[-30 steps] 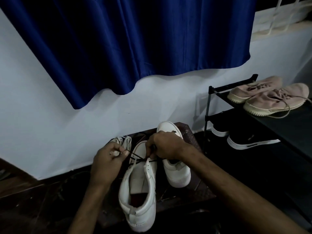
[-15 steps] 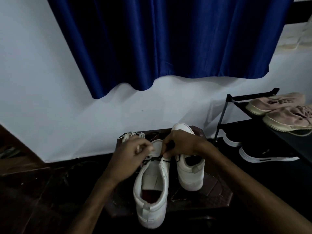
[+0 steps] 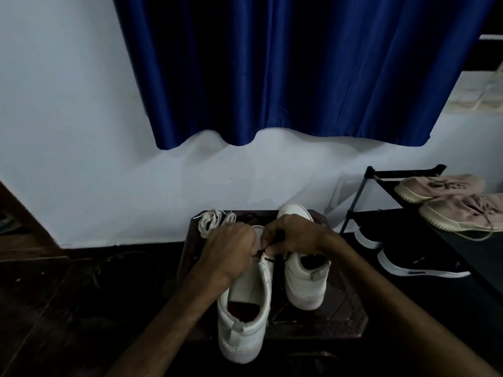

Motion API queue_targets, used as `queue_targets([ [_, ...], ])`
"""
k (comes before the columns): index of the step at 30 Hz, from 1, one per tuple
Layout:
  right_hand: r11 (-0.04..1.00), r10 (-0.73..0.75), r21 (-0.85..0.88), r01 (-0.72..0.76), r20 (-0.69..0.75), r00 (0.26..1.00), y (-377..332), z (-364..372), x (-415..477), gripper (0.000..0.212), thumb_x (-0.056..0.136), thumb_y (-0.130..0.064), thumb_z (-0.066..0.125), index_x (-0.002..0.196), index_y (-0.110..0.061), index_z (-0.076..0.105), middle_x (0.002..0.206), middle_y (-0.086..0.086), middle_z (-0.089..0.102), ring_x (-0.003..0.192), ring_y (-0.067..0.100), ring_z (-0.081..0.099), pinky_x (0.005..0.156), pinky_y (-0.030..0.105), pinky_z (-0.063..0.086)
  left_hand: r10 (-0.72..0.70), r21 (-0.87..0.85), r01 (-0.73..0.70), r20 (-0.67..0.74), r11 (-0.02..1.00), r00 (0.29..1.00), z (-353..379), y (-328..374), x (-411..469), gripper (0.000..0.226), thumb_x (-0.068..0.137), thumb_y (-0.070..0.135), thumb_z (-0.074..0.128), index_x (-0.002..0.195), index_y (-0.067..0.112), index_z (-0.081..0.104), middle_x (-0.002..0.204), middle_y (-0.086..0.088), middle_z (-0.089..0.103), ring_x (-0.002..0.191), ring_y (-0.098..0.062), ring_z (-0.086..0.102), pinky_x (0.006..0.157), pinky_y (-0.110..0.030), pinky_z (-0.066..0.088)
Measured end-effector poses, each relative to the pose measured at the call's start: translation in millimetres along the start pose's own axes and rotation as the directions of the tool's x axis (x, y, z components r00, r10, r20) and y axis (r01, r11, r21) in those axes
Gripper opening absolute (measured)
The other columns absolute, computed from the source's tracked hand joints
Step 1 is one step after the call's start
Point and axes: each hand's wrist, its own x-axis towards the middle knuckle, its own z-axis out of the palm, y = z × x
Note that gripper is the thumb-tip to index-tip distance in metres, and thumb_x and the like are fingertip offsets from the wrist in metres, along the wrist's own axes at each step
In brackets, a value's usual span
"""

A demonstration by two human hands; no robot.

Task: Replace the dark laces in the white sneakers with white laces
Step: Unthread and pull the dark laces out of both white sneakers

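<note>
No readable text, brand, number or sign anywhere in the dim scene. Plain heels and sides on the white sneakers (image 3: 246, 319). Nothing legible on the pink shoes (image 3: 462, 213) or black shoes (image 3: 419, 263) on the rack (image 3: 405, 172). Any marks too small and dark to make out.

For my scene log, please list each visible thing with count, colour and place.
white sneakers: two, white, on the stool
dark lace: one, dark, in the nearer sneaker
white laces: one bundle, white, stool's far-left corner
stool: one, dark, by the wall
curtain: one, blue, above
shoe rack: one, black, right
pink sneakers: two, pink, top shelf
black sneakers: two, black, lower shelf
left hand: pinches the dark lace
right hand: pinches the dark lace
</note>
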Motion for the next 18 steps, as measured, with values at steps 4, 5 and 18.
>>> queue_targets([
  [4,1.0,0.019,0.021,-0.019,0.003,1.0,1.0,-1.9,2.5,0.013,0.077,-0.019,0.08,0.085,-0.025,0.072,0.087,-0.002,0.073,0.087,0.016,0.068,0.086,0.038,0.054,-0.213,-0.078,0.21,-0.035,0.975,0.976,-22.2,-41.7,3.3,0.021,0.096,0.028,0.05,0.102,0.018,0.067,0.112,-0.004,0.058,0.11,-0.026,0.057,0.087,-0.038,0.047],
  [5,0.999,0.029,0.023,-0.029,-0.002,1.0,0.9,-2.0,3.7,0.012,0.077,-0.02,0.08,0.085,-0.024,0.072,0.087,-0.002,0.073,0.087,0.016,0.068,0.087,0.038,0.054,-0.28,-0.114,0.276,-0.028,0.955,0.96,-22.5,-56.2,2.6,0.022,0.097,0.029,0.049,0.103,0.019,0.067,0.113,-0.006,0.057,0.11,-0.027,0.056,0.088,-0.039,0.046],
  [18,0.998,-0.016,-0.065,0.01,-0.086,0.996,0.9,1.1,4.8,0.008,0.085,-0.019,0.069,0.089,-0.02,0.076,0.084,-0.01,0.064,0.078,-0.004,0.058,0.073,0.007,0.043,-0.327,-0.032,0.335,-0.32,0.942,0.889,3.7,-64.2,-16.5,0.018,0.085,0.01,0.063,0.102,0.017,0.066,0.102,-0.007,0.06,0.097,-0.033,0.058,0.072,-0.045,0.051],
])
